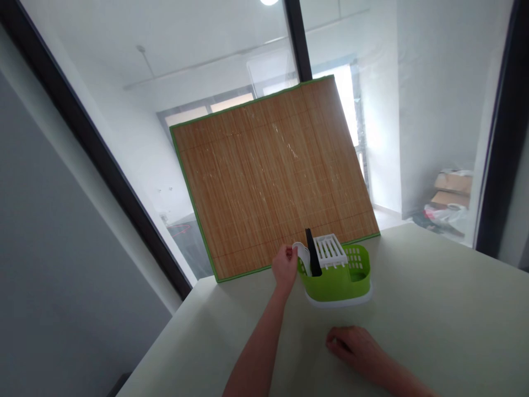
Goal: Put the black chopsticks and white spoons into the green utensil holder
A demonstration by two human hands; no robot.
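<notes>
A green cutlery holder (330, 286) with a white base stands on the pale table. At its left end leans a white spoon (303, 255), with the fingers of my left hand (285, 266) closed on its edge. Black chopsticks (313, 253) stand upright in the holder beside the spoon. A white slotted rack (329, 249) sits across the holder's middle. My right hand (353, 347) lies on the table in front of the holder, fingers curled in, with nothing visible in them.
Behind the holder, a bamboo mat (273, 182) with green edging leans against the glass. Dark window frames (300, 38) cross the view. Cardboard boxes (453, 184) lie beyond the glass at right. The pale table (433, 309) extends to the right.
</notes>
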